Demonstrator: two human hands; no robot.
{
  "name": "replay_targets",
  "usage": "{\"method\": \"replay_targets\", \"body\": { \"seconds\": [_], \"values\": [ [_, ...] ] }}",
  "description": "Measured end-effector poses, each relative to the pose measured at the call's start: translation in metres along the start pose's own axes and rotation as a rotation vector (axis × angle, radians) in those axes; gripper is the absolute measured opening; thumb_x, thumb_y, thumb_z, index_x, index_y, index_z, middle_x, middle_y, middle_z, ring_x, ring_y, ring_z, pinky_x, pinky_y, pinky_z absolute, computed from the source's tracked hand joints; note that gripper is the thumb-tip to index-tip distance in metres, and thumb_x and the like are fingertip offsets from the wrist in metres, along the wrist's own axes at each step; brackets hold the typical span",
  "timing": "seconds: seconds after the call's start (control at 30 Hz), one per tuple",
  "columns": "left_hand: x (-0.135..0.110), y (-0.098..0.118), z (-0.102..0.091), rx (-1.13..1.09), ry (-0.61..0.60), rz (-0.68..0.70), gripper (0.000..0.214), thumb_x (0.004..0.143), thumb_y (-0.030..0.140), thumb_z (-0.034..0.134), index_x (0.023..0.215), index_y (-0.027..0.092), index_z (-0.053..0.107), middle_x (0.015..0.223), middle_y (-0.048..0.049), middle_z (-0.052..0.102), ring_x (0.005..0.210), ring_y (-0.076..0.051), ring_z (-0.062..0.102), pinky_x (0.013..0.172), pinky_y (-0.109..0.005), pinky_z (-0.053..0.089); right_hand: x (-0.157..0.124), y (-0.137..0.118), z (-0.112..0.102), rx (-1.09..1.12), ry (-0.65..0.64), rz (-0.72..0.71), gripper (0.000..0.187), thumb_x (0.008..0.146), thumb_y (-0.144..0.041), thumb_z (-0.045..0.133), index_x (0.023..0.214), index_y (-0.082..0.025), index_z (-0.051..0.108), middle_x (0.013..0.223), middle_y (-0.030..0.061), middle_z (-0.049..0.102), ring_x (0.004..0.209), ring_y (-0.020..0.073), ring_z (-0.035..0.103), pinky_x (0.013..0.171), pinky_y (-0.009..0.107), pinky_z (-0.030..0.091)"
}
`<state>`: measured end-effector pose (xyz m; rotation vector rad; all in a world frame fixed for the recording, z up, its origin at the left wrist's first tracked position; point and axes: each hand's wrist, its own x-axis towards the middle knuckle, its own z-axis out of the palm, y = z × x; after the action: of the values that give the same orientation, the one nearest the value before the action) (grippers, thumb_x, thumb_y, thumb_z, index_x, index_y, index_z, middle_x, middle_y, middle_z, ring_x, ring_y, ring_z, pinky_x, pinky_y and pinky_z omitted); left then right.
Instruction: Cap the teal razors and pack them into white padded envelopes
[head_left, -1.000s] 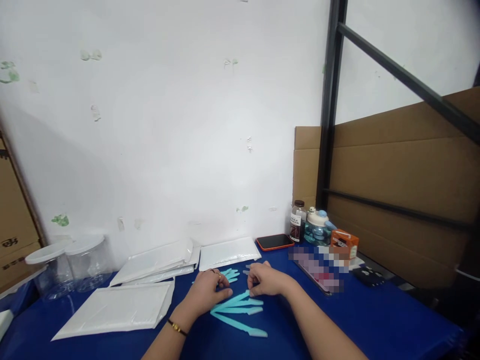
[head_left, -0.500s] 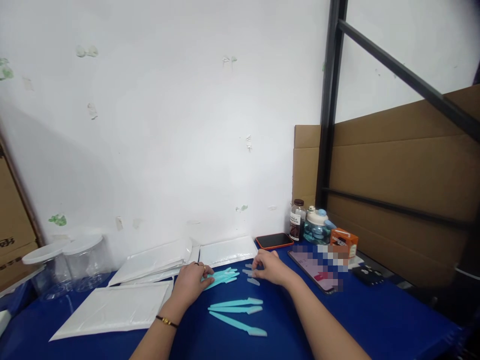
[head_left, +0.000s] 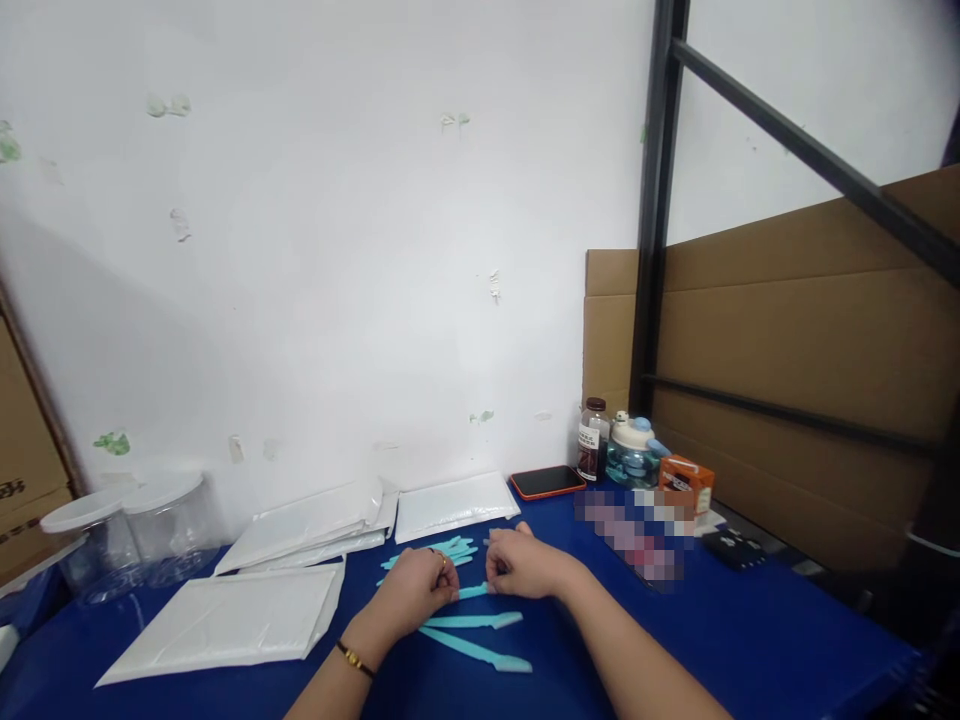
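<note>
My left hand (head_left: 414, 592) and my right hand (head_left: 523, 565) are close together over the blue table (head_left: 750, 640), both curled. Between them they hold one teal plastic stick (head_left: 472, 591), each hand pinching an end. Two more teal sticks (head_left: 480, 650) with pale tips lie just in front of the hands. A loose pile of teal sticks (head_left: 450, 549) sits behind the left hand.
White padded envelopes (head_left: 225, 620) lie at the left and along the wall (head_left: 457, 503). Two clear jars (head_left: 150, 525) stand at far left. A phone (head_left: 546, 482), a brown bottle (head_left: 595, 440), a round blue container (head_left: 634, 455) and an orange box (head_left: 686, 480) sit at the right, beside cardboard.
Half a second ago the hands were apart, the left at the teal pile and the right at small pale pieces. Both have come back together near me, now holding a teal stick.
</note>
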<state>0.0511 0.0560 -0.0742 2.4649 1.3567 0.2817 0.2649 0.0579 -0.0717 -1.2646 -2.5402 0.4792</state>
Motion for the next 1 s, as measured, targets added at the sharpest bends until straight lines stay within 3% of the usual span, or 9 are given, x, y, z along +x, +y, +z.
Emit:
{"method": "replay_targets", "body": {
  "seconds": [0.13,0.3,0.4,0.5,0.7,0.83,1.0],
  "values": [
    [-0.002,-0.003,-0.014,0.079,0.057,0.001,0.016,0.073,0.029,0.052,0.075,0.023,0.067,0.073,0.0023,0.067,0.069,-0.014,0.057,0.063,-0.023,0.033,0.000,0.005,-0.003,0.013,0.052,-0.033,0.009,0.074,-0.027,0.062,0.075,-0.019,0.066,0.085,0.0010,0.057,0.083,0.0149,0.052,0.085,0.031,0.027],
    [-0.008,-0.027,-0.033,0.158,0.143,-0.153,0.018,0.074,0.029,0.050,0.075,0.023,0.067,0.079,0.0000,0.068,0.077,-0.016,0.058,0.069,-0.025,0.034,0.001,0.027,-0.007,-0.011,0.160,0.124,0.006,0.074,-0.021,0.060,0.072,-0.018,0.066,0.086,0.0016,0.059,0.084,0.0157,0.053,0.080,0.030,0.027],
    [-0.010,-0.037,-0.036,0.143,0.174,-0.209,0.017,0.073,0.032,0.054,0.080,0.024,0.066,0.081,0.0009,0.067,0.078,-0.016,0.058,0.069,-0.025,0.034,0.000,0.036,-0.009,0.004,0.194,0.214,0.008,0.071,-0.025,0.064,0.072,-0.018,0.067,0.087,0.0022,0.060,0.083,0.0169,0.053,0.080,0.031,0.028],
    [-0.011,-0.030,-0.033,0.079,0.204,-0.154,0.022,0.070,0.037,0.058,0.087,0.024,0.065,0.085,0.0008,0.065,0.080,-0.016,0.057,0.070,-0.024,0.035,-0.003,0.031,-0.012,0.065,0.164,0.174,0.013,0.071,-0.032,0.064,0.074,-0.020,0.069,0.087,0.0016,0.061,0.083,0.0171,0.053,0.085,0.032,0.028],
    [-0.009,-0.001,-0.009,-0.105,-0.021,0.021,0.027,0.064,0.043,0.064,0.082,0.023,0.067,0.080,0.0016,0.062,0.072,-0.013,0.054,0.060,-0.020,0.037,-0.008,0.000,-0.013,0.089,-0.217,0.014,0.025,0.058,-0.046,0.073,0.069,-0.023,0.071,0.061,-0.0043,0.056,0.069,0.0152,0.055,0.098,0.044,0.020],
    [-0.005,0.004,0.002,-0.124,-0.136,0.017,0.021,0.069,0.037,0.058,0.079,0.021,0.066,0.068,0.0025,0.062,0.061,-0.011,0.052,0.053,-0.019,0.034,-0.004,-0.009,-0.007,0.068,-0.202,0.028,0.022,0.064,-0.044,0.070,0.067,-0.022,0.069,0.060,-0.0042,0.054,0.067,0.0144,0.054,0.098,0.048,0.019],
    [-0.005,-0.006,-0.013,0.030,-0.013,0.030,0.016,0.072,0.030,0.053,0.074,0.021,0.066,0.071,0.0008,0.065,0.065,-0.013,0.056,0.059,-0.022,0.034,-0.003,0.006,-0.009,0.037,-0.037,0.008,0.017,0.066,-0.036,0.070,0.068,-0.019,0.068,0.078,-0.0004,0.058,0.074,0.0143,0.053,0.092,0.039,0.027]
  ]
}}
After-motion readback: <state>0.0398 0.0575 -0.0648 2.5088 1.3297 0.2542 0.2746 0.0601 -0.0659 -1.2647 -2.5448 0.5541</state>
